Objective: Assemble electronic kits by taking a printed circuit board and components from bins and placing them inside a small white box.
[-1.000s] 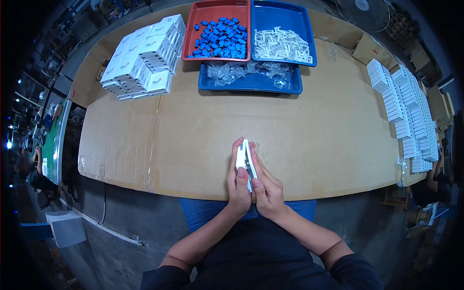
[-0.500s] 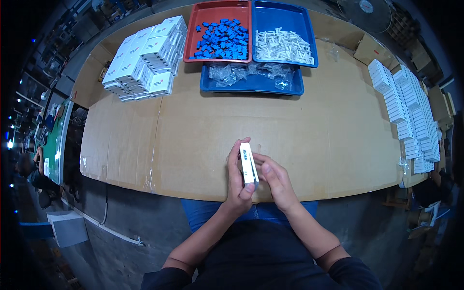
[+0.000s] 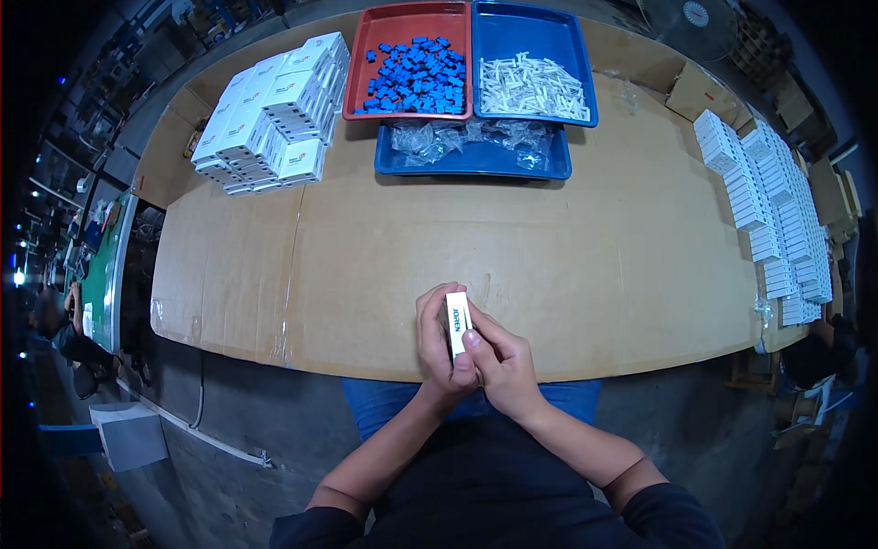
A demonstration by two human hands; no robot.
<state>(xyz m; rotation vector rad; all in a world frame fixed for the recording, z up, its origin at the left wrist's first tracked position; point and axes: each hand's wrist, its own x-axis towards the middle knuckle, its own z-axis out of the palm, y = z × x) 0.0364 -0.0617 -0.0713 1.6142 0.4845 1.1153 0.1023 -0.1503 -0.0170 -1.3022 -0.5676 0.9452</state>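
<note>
Between my two hands, at the table's near edge, is a small white box (image 3: pixel 456 320), its narrow printed side facing up. My left hand (image 3: pixel 434 339) is wrapped along its left side, with the thumb at the near end. From the right, my right hand (image 3: pixel 505 366) closes on the box too, thumb pressed on the upper face near its lower part. My fingers hide the box's broad sides and near end.
White boxes (image 3: pixel 247 123) are stacked at the far left, with more in rows (image 3: pixel 768 215) at the right edge. At the back stand a red tray (image 3: pixel 363 46) of blue parts, a blue tray (image 3: pixel 530 27) of white pieces, and a lower blue tray (image 3: pixel 402 167) of clear bags.
My right hand, formerly loose beside the box with fingers apart, has closed on it with its thumb on top. The box has moved slightly nearer to me and left.
</note>
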